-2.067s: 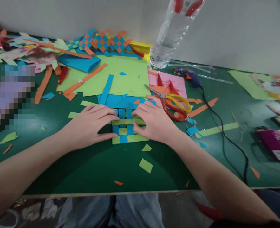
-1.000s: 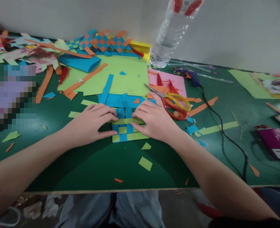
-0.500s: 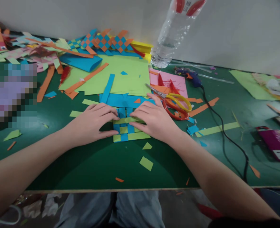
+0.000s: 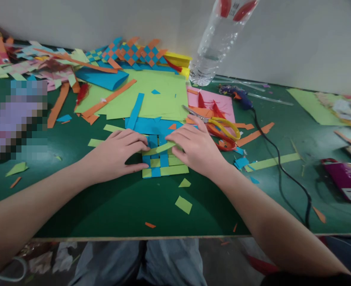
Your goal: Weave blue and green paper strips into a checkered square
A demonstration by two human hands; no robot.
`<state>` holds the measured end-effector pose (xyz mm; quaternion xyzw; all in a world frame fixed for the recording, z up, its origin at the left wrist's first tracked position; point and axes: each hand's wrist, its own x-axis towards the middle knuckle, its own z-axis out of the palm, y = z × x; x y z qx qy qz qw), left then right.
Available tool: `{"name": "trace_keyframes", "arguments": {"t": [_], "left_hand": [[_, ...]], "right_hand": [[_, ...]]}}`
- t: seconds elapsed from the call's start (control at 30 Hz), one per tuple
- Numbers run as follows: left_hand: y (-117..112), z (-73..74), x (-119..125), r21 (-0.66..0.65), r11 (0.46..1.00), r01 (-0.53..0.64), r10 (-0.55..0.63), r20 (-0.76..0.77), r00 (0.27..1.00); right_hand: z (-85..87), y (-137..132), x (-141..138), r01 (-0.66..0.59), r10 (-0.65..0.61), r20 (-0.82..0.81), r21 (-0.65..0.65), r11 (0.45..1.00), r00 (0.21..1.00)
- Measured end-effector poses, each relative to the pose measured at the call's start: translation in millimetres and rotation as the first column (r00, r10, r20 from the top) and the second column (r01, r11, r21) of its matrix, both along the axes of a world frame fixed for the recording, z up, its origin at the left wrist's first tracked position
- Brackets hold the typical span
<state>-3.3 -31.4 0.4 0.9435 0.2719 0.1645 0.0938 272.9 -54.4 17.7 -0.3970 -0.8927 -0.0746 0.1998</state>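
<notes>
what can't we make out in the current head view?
Head view:
Green strip: right end hidden by the right hand.
Woven paper: part of left edge covered by the left hand.
Bottle: top cut off by upper edge; label print too blurred.
Purple box: cut off by right edge.
Lavender object, far left: pixelated.

On the dark-green tabletop (image 4: 112, 214), a flat mat of interwoven blue and light-green paper strips (image 4: 155, 163) is laid, its near rows crossed in a checked pattern. Farther up, a narrow light-green paper strip (image 4: 165, 147) is laid across the blue ones, its right part bent and angled upward. The mat's sides are partly hidden.
</notes>
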Motion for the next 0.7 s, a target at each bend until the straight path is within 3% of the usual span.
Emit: {"name": "trace_keyframes", "arguments": {"t": [0.17,0.3,0.47,0.57,0.7], "left_hand": [[0.1,2.9,0.4,-0.010,1.000,-0.014,0.013,-0.035,0.999],[-0.9,5.8,1.8,0.010,1.000,-0.016,0.017,-0.048,0.999],[-1.9,6.5,2.4,0.016,0.999,-0.039,0.040,-0.046,0.998],[-2.1,6.9,2.2,-0.039,0.996,-0.076,0.074,-0.042,0.996],[-3.4,11.0,2.0,-0.066,0.991,-0.113,0.111,-0.031,0.993]], "right_hand": [[-1.4,0.9,2.5,0.090,-0.087,-0.199,0.007,0.996,0.976],[2.9,-1.6,-1.4,0.102,-0.161,-0.345,-0.185,0.978,0.925],[10.1,-5.7,-6.0,-0.153,-0.161,-0.554,-0.477,0.865,0.817],[12.5,-7.5,-7.3,-0.287,-0.129,-0.622,-0.523,0.803,0.773],[13.3,-9.2,-7.7,-0.365,-0.088,-0.653,-0.524,0.770,0.752]]}}
